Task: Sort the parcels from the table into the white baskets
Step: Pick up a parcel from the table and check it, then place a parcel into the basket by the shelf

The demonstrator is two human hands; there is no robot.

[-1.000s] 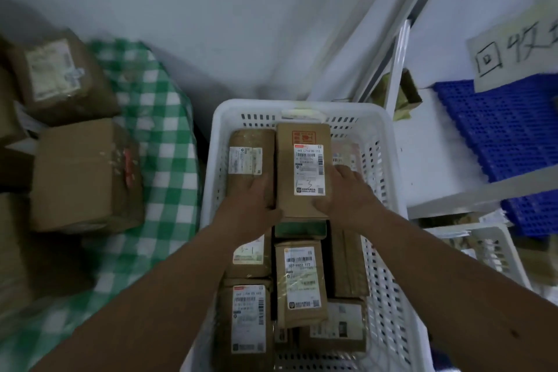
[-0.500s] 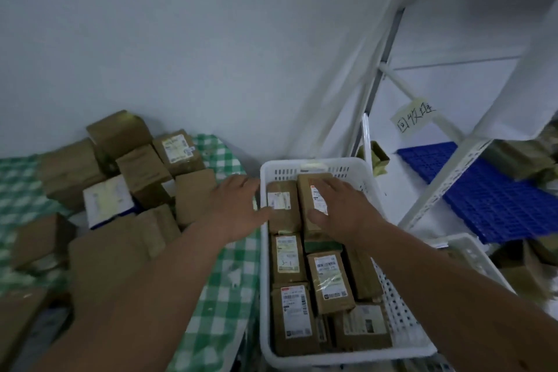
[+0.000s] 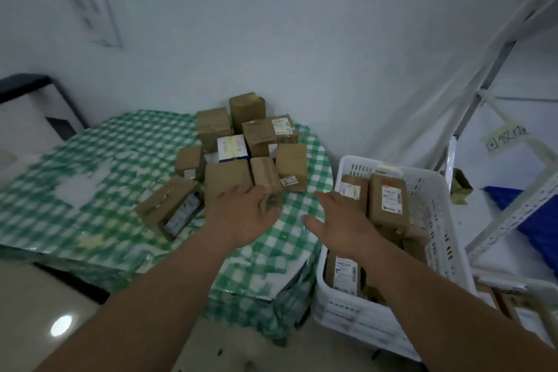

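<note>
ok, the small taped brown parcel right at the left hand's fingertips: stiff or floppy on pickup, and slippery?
Probably stiff: the small taped parcel has a boxy shape with straight edges, like cardboard. Possibly a bit slick, since glossy tape wraps around it. Likely light enough for one hand, being about as wide as the left hand, though the contents are unseen. The right hand hangs open and free to help.

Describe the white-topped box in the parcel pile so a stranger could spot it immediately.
Start at the table with the green checked cloth and find the heap of brown parcels at its far right corner. In the heap's middle sits the white-topped box, the only one not plain brown cardboard.
</note>
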